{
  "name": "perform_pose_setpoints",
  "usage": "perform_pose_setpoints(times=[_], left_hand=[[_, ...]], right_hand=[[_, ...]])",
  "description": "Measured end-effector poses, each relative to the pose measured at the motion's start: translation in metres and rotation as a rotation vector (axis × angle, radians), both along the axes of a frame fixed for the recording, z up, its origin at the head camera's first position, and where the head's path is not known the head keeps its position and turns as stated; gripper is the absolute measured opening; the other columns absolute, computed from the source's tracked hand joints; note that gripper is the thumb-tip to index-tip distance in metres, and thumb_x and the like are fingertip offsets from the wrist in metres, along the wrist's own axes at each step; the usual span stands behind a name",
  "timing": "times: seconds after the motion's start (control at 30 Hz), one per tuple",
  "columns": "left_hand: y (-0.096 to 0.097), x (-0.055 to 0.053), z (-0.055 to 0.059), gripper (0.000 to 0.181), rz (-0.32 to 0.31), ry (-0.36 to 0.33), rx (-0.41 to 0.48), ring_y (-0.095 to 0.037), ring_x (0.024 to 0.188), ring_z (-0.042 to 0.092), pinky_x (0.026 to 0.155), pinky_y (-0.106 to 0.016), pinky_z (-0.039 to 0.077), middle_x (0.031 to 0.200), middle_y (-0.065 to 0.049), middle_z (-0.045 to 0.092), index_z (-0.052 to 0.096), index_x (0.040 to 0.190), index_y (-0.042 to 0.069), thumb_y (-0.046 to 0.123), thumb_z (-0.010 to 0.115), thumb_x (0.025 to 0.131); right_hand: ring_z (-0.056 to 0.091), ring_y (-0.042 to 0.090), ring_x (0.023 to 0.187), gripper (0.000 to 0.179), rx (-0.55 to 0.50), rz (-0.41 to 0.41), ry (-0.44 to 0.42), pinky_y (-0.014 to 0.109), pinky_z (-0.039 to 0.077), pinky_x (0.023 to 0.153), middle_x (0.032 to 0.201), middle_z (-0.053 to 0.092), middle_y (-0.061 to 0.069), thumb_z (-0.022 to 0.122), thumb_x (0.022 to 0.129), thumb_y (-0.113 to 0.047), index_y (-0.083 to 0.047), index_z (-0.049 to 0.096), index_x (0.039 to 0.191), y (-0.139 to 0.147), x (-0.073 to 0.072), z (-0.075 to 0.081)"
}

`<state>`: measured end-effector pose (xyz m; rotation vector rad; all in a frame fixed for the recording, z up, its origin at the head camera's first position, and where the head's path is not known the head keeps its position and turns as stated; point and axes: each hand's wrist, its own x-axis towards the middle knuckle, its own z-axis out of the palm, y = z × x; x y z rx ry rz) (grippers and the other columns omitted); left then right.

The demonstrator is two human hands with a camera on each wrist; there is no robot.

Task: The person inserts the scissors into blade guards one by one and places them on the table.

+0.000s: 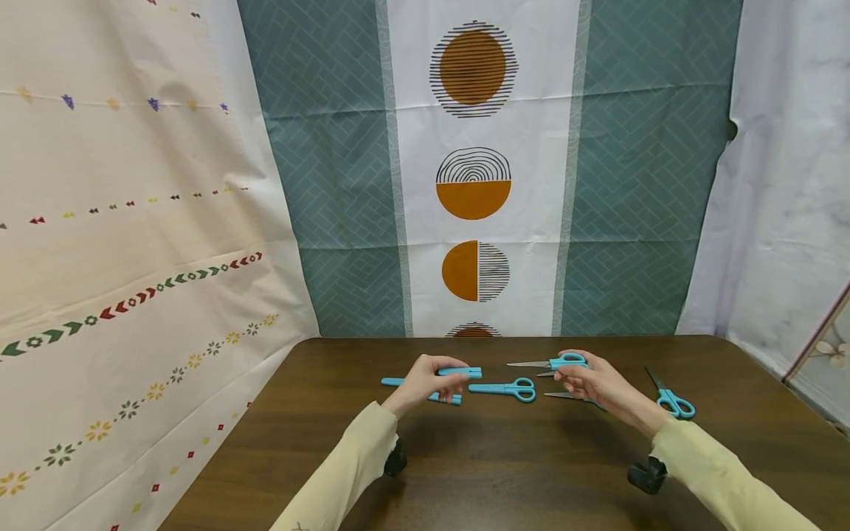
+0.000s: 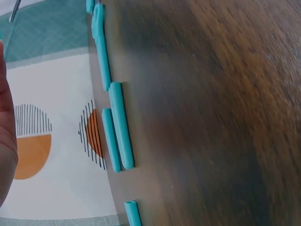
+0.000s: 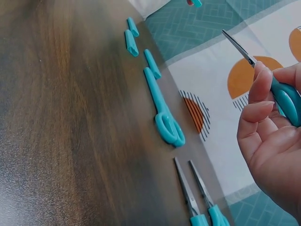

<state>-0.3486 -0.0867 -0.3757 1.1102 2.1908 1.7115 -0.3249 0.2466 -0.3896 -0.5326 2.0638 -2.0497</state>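
Note:
My left hand [image 1: 422,386] pinches a turquoise scissors sheath [image 1: 465,372] above the table, its end pointing right. My right hand [image 1: 606,385] grips turquoise-handled scissors [image 3: 285,100] by the handles, blades closed and pointing left towards that sheath, a gap between them. Between and below the hands lies a pair of sheathed scissors [image 1: 499,389]. Loose sheaths [image 1: 392,382] lie around and under my left hand; the right wrist view shows another sheath [image 3: 152,63] close to the sheathed pair. Two unsheathed scissors [image 3: 188,195] lie beneath my right hand, their handles partly hidden in the head view.
Another unsheathed pair of scissors [image 1: 672,400] lies on the right of the brown wooden table [image 1: 518,472], blades pointing away. A patterned cloth [image 1: 352,221] hangs behind the table's far edge. White cloth [image 1: 133,295] hangs along the left side.

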Motion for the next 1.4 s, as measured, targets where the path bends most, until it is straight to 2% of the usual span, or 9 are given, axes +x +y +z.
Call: perform_pose_setpoints(times=[0.1,0.2,0.3,0.47,0.6,0.77,0.9,1.17,1.4], left_hand=[[0.002,-0.003,-0.003,0.022,0.013,0.000,0.006,-0.029,0.047,0.052,0.047,-0.044,0.046,0.069,-0.020,0.061,0.064,0.105,-0.003,0.010,0.061,0.087],[0.003,-0.010,-0.009,0.021,0.022,-0.001,0.015,-0.025,0.046,0.051,0.045,-0.037,0.046,0.068,-0.018,0.061,0.065,0.104,0.000,0.012,0.063,0.086],[0.002,-0.009,-0.006,0.021,0.020,0.011,0.023,-0.031,0.046,0.050,0.043,-0.032,0.044,0.067,-0.019,0.061,0.065,0.104,-0.002,0.009,0.062,0.086],[0.002,0.000,0.005,0.021,-0.004,0.013,0.025,-0.046,0.052,0.047,0.043,-0.029,0.044,0.068,-0.022,0.061,0.062,0.105,-0.007,0.004,0.060,0.087],[0.003,-0.007,-0.003,0.021,-0.010,0.016,0.035,-0.044,0.051,0.048,0.043,-0.028,0.044,0.068,-0.021,0.061,0.062,0.106,-0.006,0.004,0.059,0.088],[0.005,-0.017,-0.014,0.021,0.020,0.032,0.041,-0.038,0.048,0.050,0.042,-0.028,0.044,0.067,-0.017,0.061,0.064,0.104,0.000,0.010,0.061,0.087],[0.007,-0.019,-0.014,0.023,0.032,0.018,0.049,-0.038,0.050,0.050,0.043,-0.029,0.044,0.069,-0.021,0.060,0.065,0.104,0.002,0.017,0.063,0.087],[0.009,-0.017,-0.012,0.022,0.017,-0.021,0.066,-0.027,0.048,0.053,0.045,-0.031,0.045,0.074,-0.031,0.058,0.064,0.105,0.000,0.013,0.062,0.087],[0.008,-0.001,0.006,0.021,-0.024,-0.019,0.078,-0.050,0.056,0.046,0.047,-0.038,0.046,0.076,-0.036,0.055,0.062,0.106,-0.006,0.006,0.059,0.088]], right_hand=[[0.048,0.014,0.066,0.043,0.001,-0.003,-0.006,0.026,0.038,0.057,0.095,0.057,0.014,0.049,0.095,-0.016,0.006,0.025,0.123,-0.001,0.000,0.003],[0.048,0.015,0.066,0.043,-0.002,0.000,-0.004,0.026,0.037,0.056,0.095,0.057,0.014,0.049,0.095,-0.016,0.005,0.025,0.124,-0.003,0.000,0.006],[0.048,0.015,0.065,0.043,-0.008,0.005,0.001,0.025,0.037,0.054,0.094,0.057,0.014,0.049,0.095,-0.016,0.006,0.025,0.123,-0.005,0.000,0.008],[0.049,0.014,0.065,0.044,-0.008,-0.013,-0.008,0.025,0.039,0.055,0.093,0.058,0.014,0.051,0.094,-0.016,0.006,0.026,0.123,-0.010,0.001,0.009],[0.050,0.014,0.066,0.044,0.001,-0.018,-0.014,0.027,0.042,0.059,0.094,0.058,0.014,0.052,0.094,-0.016,0.006,0.027,0.123,-0.013,0.001,0.009],[0.050,0.014,0.067,0.045,-0.001,-0.016,-0.015,0.027,0.043,0.061,0.093,0.058,0.013,0.052,0.094,-0.015,0.007,0.027,0.124,-0.016,0.001,0.010],[0.050,0.014,0.068,0.046,0.004,-0.015,-0.011,0.027,0.043,0.061,0.094,0.058,0.013,0.052,0.094,-0.016,0.007,0.027,0.125,-0.018,0.001,0.012],[0.051,0.013,0.069,0.048,-0.026,0.006,-0.034,0.027,0.043,0.061,0.096,0.056,0.016,0.051,0.094,-0.014,0.008,0.024,0.127,-0.019,0.005,0.014],[0.052,0.013,0.069,0.045,-0.032,0.020,-0.024,0.029,0.045,0.063,0.092,0.059,0.010,0.052,0.093,-0.015,0.007,0.027,0.124,-0.023,0.005,0.015]])
